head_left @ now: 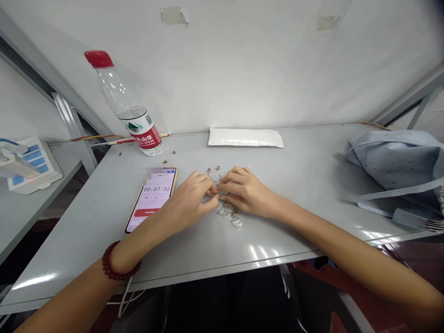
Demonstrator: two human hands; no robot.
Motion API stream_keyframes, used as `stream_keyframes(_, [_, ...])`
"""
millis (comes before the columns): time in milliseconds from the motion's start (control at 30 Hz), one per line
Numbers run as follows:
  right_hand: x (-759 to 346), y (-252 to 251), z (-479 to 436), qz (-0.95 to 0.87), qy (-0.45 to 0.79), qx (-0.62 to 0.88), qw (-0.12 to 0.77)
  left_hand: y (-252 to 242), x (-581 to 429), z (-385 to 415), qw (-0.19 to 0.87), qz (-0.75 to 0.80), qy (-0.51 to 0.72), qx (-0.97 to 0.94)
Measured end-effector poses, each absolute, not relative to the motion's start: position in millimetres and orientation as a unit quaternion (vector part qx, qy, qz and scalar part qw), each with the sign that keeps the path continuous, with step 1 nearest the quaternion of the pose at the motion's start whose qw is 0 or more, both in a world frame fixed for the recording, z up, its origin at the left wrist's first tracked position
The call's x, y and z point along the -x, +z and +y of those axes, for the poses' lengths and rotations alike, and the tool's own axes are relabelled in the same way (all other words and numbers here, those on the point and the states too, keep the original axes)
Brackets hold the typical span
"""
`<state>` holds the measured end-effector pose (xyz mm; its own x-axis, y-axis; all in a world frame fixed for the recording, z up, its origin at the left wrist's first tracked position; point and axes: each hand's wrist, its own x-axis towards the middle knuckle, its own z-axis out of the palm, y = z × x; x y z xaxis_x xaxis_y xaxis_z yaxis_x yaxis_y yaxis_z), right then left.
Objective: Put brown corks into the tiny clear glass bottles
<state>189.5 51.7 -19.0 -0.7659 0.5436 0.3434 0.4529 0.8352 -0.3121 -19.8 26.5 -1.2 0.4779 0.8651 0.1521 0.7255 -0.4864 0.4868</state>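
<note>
Over the grey desk, my left hand (194,200) and my right hand (250,193) meet fingertip to fingertip. The fingers of both are curled and pinched together; whatever lies between them is too small and hidden to name. Tiny clear glass bottles with cork stoppers surround them: one bottle (237,222) lies just below my right hand, with more glass bottles (225,210) beside it under the fingers. Another group of small bottles (215,174) sits behind the fingertips, partly covered. Two loose corks, a nearer cork (164,162) and a farther cork (174,152), rest behind the phone.
A phone (152,199) showing a timer lies beneath my left forearm. Behind it stands a red-capped water bottle (140,127). A white padded envelope (245,138) lies against the wall. Light blue fabric (398,162) is at the right, a power strip (34,162) at the left.
</note>
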Motion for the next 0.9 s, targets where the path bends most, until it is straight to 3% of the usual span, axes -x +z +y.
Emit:
stream_keyframes(433, [-189, -15, 52, -0.927, 0.117, 0.321, 0.155, 10, 26, 18, 0.206, 0.479, 0.112, -0.846])
stream_keyframes(633, [-190, -15, 50, -0.926, 0.113, 0.306, 0.191, -5, 9, 15, 0.167, 0.479, 0.093, -0.857])
stream_keyframes(900, [-190, -11, 46, -0.917, 0.176, 0.230, 0.276, 12, 13, 14, 0.262, 0.515, 0.242, -0.780])
